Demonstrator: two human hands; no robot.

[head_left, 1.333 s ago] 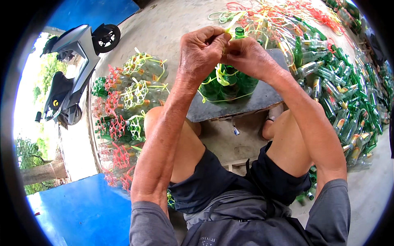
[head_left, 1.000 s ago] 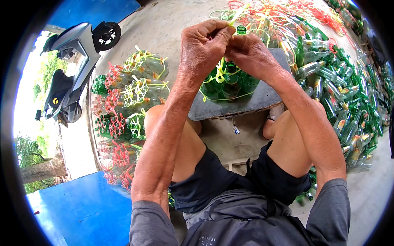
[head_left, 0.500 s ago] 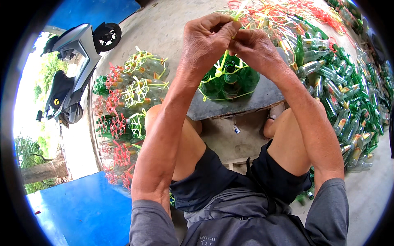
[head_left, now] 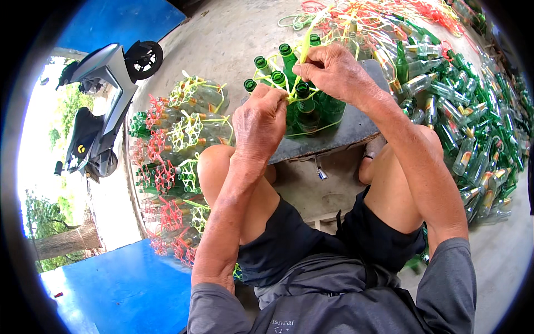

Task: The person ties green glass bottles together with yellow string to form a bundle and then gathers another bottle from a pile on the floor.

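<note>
Bottles point(head_left: 307, 115), green glass, upright, bound in yellow strap point(head_left: 305, 45), left fingers point(head_left: 276, 97) and right fingers point(head_left: 307, 71) pinching it.

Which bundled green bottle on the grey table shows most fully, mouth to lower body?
The front bottle, just right of the left hand and below the right hand; the other bottles are more hidden by the hands or one another.

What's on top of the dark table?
Green bottles with yellow-green strapping around them. The left hand and right hand hide some; the table directly beneath the bottles is covered.
</note>
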